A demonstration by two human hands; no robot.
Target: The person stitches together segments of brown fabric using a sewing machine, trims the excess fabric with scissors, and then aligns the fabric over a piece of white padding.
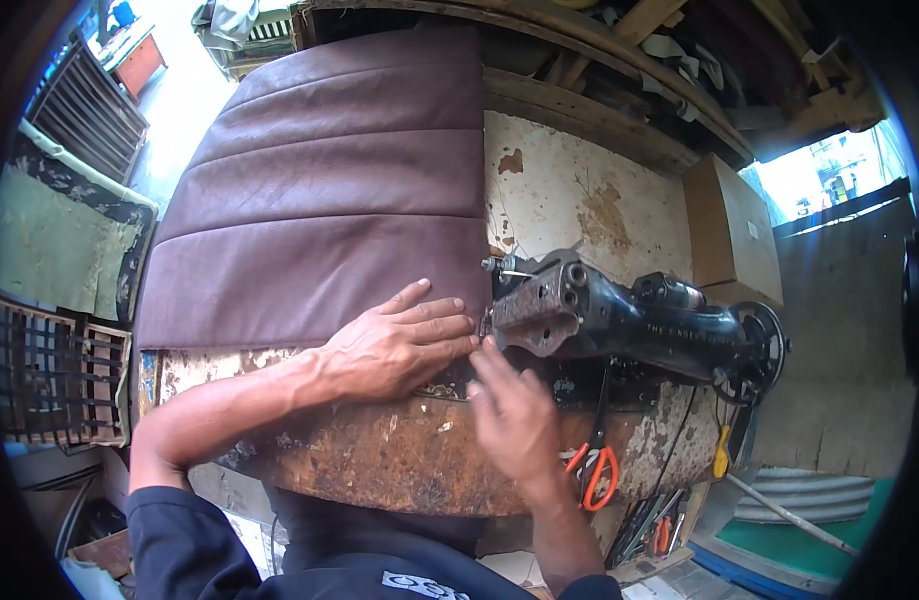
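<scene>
Presses maroon panel (319, 180) flat on the table (379, 450) with outspread left hand (394, 352); holds right hand (519, 420) by the panel's near right corner (cannot tell if pinching). Has sewing machine (644, 325) in the way at right, then scissors (598, 440), carton (719, 235). Looks smooth, leather-like, seamed crosswise, against worn, peeling table.

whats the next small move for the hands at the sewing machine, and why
Probably ease the maroon panel slightly forward with the left hand, minding the right hand: the left lies flat on the panel, whose right edge runs up to the sewing machine's head, and the right fingertips sit close to that head.
</scene>
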